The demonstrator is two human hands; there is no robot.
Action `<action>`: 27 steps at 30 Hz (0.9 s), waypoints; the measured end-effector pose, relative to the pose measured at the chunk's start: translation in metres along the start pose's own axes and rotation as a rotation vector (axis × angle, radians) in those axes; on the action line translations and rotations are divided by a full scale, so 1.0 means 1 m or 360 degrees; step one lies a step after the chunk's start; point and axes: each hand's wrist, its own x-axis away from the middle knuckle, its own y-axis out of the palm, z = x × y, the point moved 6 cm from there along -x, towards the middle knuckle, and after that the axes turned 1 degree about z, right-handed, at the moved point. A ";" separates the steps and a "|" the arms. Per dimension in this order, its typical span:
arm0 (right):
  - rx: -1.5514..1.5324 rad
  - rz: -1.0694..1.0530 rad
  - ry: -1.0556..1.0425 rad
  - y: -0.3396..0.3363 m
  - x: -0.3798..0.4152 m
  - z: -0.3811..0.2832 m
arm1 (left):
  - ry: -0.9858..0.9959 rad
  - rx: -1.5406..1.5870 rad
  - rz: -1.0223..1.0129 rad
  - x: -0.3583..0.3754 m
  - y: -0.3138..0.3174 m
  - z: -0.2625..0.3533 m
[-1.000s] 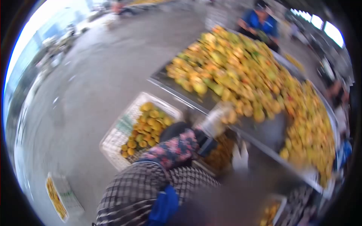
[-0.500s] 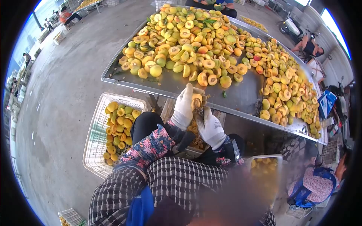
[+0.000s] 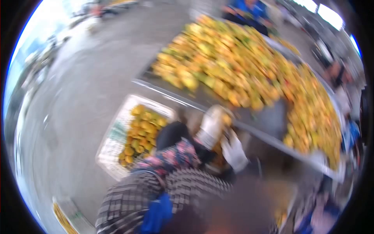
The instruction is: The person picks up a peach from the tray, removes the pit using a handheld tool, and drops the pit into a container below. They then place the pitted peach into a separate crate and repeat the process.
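The whole view is smeared by motion. My left hand (image 3: 211,125), in a white glove, holds a yellow-orange fruit piece (image 3: 226,119) at the front edge of the metal table (image 3: 171,94). Close beside it on the right is my right hand (image 3: 233,151), also gloved in white; its fingers point up toward the fruit, and whether they grip anything is too blurred to tell. Behind both hands a large heap of yellow fruit (image 3: 230,66) lies on the table. Left of my knee stands a white crate (image 3: 111,146) with fruit pieces (image 3: 142,132) in it.
A person in blue (image 3: 249,9) sits across the table. Another person (image 3: 319,214) is at the lower right, beside a blurred container of fruit. A second crate (image 3: 76,214) stands on the floor at the lower left. Grey concrete floor (image 3: 82,85) extends to the left.
The view has swung, so the table, crate and hands appear farther right and lower. More of the person across the table shows. My left hand still holds fruit.
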 end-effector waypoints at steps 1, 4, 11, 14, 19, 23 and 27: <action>-0.0199 -0.0075 0.0123 0.003 0.015 0.050 | -0.0187 -0.0202 0.0077 -0.002 -0.005 0.007; 0.0211 -0.0467 -0.0009 0.005 -0.004 0.014 | -0.0662 -0.0141 -0.0034 -0.001 -0.012 0.001; 0.0465 -0.0242 -0.0282 0.004 0.000 0.034 | -0.0560 -0.0580 -0.0283 -0.013 -0.011 0.026; 0.0456 0.0116 -0.0444 0.020 -0.002 0.025 | -0.0460 -0.0728 -0.0420 -0.013 -0.007 0.068; -0.0757 0.0006 0.0492 0.047 0.006 0.008 | -0.0509 -0.0271 -0.0208 0.000 -0.017 0.057; -0.0735 -0.0096 0.0495 0.044 0.021 0.000 | -0.0565 0.0116 -0.0169 0.014 -0.016 0.042; -0.1657 -0.0520 0.0913 0.060 0.052 -0.060 | -0.0571 0.0541 -0.0288 0.033 -0.003 0.040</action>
